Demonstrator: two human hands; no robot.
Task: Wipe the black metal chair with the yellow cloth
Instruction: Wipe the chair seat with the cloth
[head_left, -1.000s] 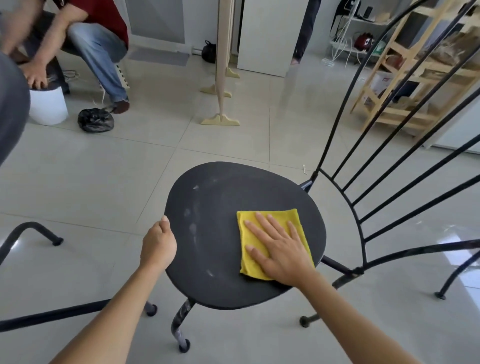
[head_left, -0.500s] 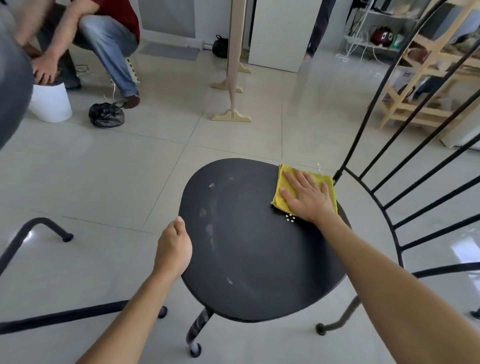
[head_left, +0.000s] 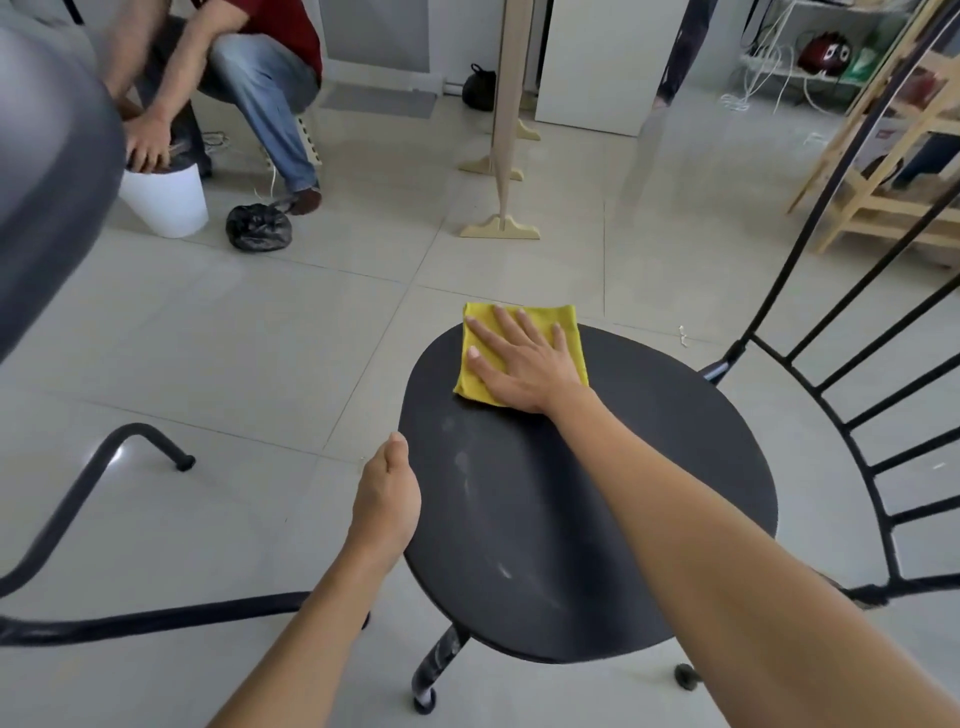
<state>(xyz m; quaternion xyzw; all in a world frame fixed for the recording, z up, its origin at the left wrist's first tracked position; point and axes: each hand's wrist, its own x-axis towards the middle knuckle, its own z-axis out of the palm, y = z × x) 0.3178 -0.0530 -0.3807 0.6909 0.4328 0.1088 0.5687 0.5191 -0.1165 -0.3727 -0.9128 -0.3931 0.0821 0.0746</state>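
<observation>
Right now my right hand (head_left: 524, 364) lies flat, fingers straight and spread, pressing the yellow cloth (head_left: 519, 353) on the far edge of the black metal chair (head_left: 597, 493) seat. Cloth's far side overhangs the rim a bit. My left hand (head_left: 387, 499) curls round the seat's near-left edge, steadying it; fingers are under the rim, can't see them.

Risks, imo: push further out and the cloth slides off onto the floor (head_left: 234, 374). Hard press near the rim could tip the chair if the left hand lets go. Pale smudges sit mid-seat w/ no cloth on them, easy to miss.

Around: chair backrest bars (head_left: 852, 415) at right, could snag the wrist. Another chair's black frame (head_left: 104, 519) near-left. Further off, well apart, seated person (head_left: 249, 67) w/ white bucket (head_left: 166, 200), black bag (head_left: 258, 227), wooden stand (head_left: 501, 156), wooden shelf (head_left: 893, 156). Nothing blocks the seat itself.
</observation>
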